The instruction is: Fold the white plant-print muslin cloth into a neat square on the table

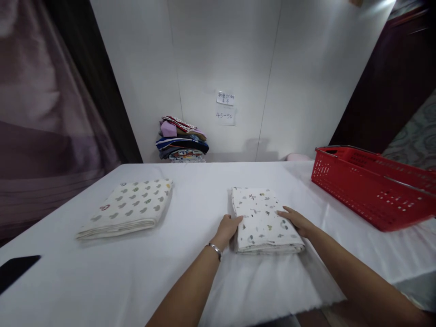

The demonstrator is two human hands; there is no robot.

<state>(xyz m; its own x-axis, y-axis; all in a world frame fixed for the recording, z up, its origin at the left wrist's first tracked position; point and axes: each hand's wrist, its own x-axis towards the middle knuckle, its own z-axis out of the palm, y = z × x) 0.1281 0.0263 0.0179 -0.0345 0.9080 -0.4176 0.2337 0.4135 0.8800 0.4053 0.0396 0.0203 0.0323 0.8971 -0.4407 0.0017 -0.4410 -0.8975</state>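
Observation:
A folded white cloth (260, 220) printed with small grey, green and brown figures lies flat on the white-covered table (190, 268) in front of me. My left hand (229, 230) grips its left edge, the thumb on top and the other fingers tucked out of sight at the side. On the opposite edge is my right hand (298, 221), its fingertips over the top and the rest of the hand along the side. To the left lies another folded white cloth (132, 204) with rows of grey shapes, apart from both hands.
A red plastic basket (361, 186) stands at the right of the table. Against the back wall rises a pile of folded fabrics (182, 141), below and left of two paper notes (225, 106). A black flat object (17, 270) rests at the left edge.

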